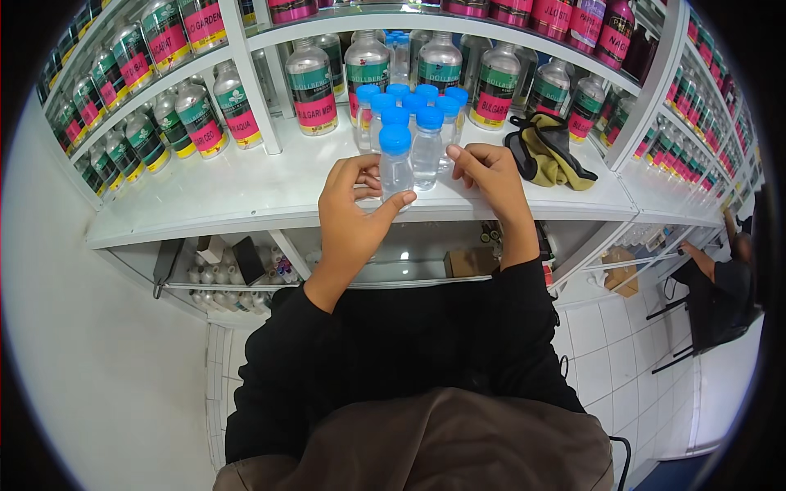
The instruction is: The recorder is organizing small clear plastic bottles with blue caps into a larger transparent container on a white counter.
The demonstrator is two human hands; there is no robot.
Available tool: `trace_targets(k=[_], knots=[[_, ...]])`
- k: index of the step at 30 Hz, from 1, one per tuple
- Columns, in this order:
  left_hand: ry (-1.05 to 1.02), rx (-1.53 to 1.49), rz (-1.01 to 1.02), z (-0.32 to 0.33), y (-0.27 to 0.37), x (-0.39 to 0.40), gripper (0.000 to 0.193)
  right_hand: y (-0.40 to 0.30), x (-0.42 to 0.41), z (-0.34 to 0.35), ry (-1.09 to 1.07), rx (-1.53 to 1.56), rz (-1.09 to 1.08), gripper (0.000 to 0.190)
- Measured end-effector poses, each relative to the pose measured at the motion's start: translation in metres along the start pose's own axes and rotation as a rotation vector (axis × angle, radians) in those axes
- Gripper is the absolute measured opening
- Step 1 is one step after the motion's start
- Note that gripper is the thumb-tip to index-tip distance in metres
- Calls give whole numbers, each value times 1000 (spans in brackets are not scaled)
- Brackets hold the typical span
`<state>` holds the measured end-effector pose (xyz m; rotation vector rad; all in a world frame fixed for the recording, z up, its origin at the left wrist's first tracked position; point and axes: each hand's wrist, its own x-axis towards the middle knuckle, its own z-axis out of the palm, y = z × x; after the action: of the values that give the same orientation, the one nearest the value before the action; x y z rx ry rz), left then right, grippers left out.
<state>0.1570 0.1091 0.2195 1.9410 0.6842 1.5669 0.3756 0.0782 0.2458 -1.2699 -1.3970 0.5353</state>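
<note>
My left hand (356, 212) is around a small clear plastic bottle with a blue screw cap (395, 141), thumb in front and fingers at its left side. This bottle stands at the front of a tight cluster of similar blue-capped bottles on the white counter (276, 184). Just behind it to the right is another clear bottle (428, 150), with clear liquid visible inside. At the right of the cluster my right hand (491, 178) is loosely curled, with no object visible in it. Its thumb tip is close to the rear right bottle (449, 116); contact cannot be told.
Crumpled yellow-and-black gloves (549, 150) lie right of my right hand. Labelled metal bottles (310, 89) line the counter's back beneath a shelf (454, 21). Below are a cardboard box (470, 262) and scissors (490, 233). A seated person (718, 282) is at far right.
</note>
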Motion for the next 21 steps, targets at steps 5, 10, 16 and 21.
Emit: trace_targets(k=[5, 10, 16, 21], knots=[[54, -52, 14, 6, -3, -2, 55, 1, 1, 0, -5, 15, -27, 48], [67, -17, 30, 7, -3, -6, 53, 1, 0, -2, -9, 9, -36, 50], [21, 73, 42, 12, -1, -3, 46, 2, 1, -1, -12, 26, -45, 50], [28, 55, 19, 13, -1, -5, 46, 1, 0, -1, 1, 23, -26, 45]])
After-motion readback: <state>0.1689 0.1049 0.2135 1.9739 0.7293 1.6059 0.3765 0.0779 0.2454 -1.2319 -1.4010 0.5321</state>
